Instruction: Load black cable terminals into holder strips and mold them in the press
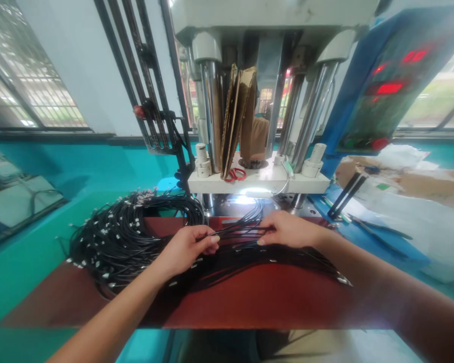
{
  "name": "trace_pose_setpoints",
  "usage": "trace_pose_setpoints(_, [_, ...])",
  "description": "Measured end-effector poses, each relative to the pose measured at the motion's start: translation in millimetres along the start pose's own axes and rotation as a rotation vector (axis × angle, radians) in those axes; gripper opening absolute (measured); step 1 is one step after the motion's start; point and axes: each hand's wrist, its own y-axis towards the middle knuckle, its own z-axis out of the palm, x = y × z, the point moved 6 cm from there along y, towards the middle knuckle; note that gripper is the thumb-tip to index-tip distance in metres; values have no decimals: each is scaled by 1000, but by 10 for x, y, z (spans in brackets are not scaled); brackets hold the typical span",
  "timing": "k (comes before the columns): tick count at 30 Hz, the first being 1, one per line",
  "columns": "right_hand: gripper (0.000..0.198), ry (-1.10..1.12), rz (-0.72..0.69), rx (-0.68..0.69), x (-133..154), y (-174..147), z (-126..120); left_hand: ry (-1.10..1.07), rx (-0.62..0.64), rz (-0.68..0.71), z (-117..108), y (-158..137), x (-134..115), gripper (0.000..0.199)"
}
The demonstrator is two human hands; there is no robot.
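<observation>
Black cables [242,229] run between my two hands in front of a press. My left hand [191,247] is closed, thumb against fingers, around part of these cables. To the right, my right hand [282,229] pinches the same strands between thumb and fingers. Beneath both hands lies a flat bundle of black cables [227,269], with small pale tips at its right end. A large coiled heap of black cables [117,242] with many white connectors sits to the left. All of this rests on a reddish-brown board [280,302].
The press [257,184] stands just behind my hands, its lamp lit below the plate. Red-handled scissors [236,174] and folded cardboard [240,111] rest on it. A blue control box [386,75] with red displays is at right, above white plastic bags [431,201].
</observation>
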Motion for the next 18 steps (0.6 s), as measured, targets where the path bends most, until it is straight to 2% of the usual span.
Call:
trace_pose_setpoints(2, [26, 17, 5, 4, 10, -21, -65, 53, 16, -14, 20, 8, -16, 35])
trace_pose_setpoints(8, [24, -127, -95, 4, 177, -49, -226, 499, 16, 83, 163, 98, -213, 24])
trace_pose_setpoints(12, [26, -161, 7, 32, 96, 10, -96, 607, 21, 94, 275, 201, -243, 20])
trace_pose_setpoints(14, [28, -160, 15, 44, 46, 50, 8, 612, 32, 114, 301, 220, -250, 15])
trace_pose_setpoints(18, [28, -172, 12, 19, -38, 118, 143, 607, 33, 150, 298, 193, -257, 18])
